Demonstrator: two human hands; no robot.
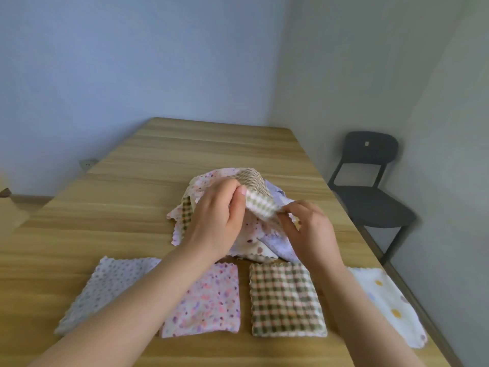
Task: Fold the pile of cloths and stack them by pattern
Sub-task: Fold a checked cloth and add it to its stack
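Mid-table on the wooden table [185,149], gripping a green checked cloth [258,200] above the loose pile [251,242] of crumpled cloths. Pinched along its near edge by the left hand [214,215], thumb and curled fingers closed on the fabric; clamped at its lower corner by the right hand [309,229], fingertips tight on it. Arched up over the heap, far end draped down onto the other cloths. Laid out in a row along the near edge, each apart from the next: a grey-dotted folded cloth [111,284] partly under the left forearm, a pink floral folded cloth [211,298], a folded checked cloth [285,300], and a white cloth with big dots [389,300] by the right table edge. Off to the right, by the wall, a dark chair [370,186].
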